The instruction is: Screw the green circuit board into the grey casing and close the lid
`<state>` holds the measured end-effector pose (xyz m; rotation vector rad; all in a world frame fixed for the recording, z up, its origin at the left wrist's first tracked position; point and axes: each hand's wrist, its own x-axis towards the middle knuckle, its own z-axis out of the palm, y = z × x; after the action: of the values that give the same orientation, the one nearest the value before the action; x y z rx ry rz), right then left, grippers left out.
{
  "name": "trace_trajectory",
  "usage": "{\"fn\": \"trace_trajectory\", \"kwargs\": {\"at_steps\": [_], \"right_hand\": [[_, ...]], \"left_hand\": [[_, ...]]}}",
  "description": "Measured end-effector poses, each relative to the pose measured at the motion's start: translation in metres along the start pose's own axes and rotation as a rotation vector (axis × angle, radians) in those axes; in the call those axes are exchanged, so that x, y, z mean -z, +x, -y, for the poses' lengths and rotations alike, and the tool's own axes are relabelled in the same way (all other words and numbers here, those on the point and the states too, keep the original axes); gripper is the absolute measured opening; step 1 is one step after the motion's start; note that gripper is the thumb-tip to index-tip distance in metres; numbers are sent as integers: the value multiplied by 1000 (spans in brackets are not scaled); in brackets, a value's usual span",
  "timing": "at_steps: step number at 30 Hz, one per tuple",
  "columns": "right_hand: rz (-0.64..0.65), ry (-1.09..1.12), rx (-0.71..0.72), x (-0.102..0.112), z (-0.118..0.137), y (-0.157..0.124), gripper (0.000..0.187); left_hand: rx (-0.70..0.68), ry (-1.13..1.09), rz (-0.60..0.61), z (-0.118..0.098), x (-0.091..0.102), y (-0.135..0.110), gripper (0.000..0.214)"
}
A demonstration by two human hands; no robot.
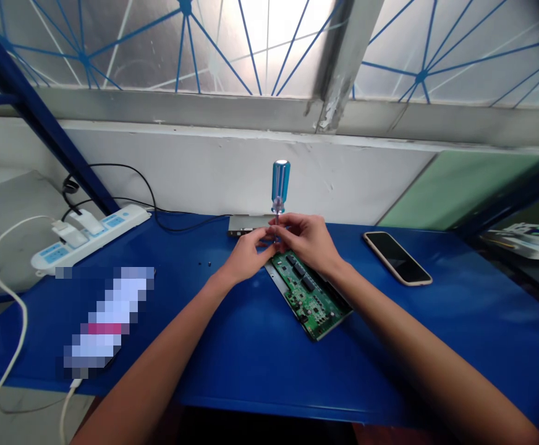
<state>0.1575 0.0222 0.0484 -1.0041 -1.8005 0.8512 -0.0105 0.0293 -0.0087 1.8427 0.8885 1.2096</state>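
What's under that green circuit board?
A thin metal frame shows along one edge of the green circuit board, resting on the blue table. Whatever lies directly beneath the board is hidden by it.

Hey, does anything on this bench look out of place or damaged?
Two small dark specks, probably loose screws, sit on the blue bench, apart from the circuit board, so they look stray. The paint on the window post is also chipped and flaking.
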Motion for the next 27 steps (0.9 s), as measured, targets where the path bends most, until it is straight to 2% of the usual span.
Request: {"fn": "trace_trajectory", "kwargs": {"at_steps": [2,5,8,11,14,20,23,27], "right_hand": [[35,6,-3,1,0,-1,19],[71,13,-6,1,1,-2,22],[55,3,9,-1,1,-1,26],[-53,-35,6,-4,0,1,32],[-136,-12,-9,-7,-3,3,28],[-143,32,-31,-8,-3,2,22],[-99,64,-13,-7,0,1,17],[-50,35,2,-4,1,-1,15]], "left_hand": [[6,-105,76,0,3,0,24],[18,-153,93,0,6,-1,23],[28,-78,14,2,5,-1,23],[33,8,-89,3,1,-1,21],[25,47,-134,2,-3,0,18],[46,79,-191,5,-4,2,23],[39,66,-152,6,-2,2,20],[27,-73,36,2,2,1,27]]}}
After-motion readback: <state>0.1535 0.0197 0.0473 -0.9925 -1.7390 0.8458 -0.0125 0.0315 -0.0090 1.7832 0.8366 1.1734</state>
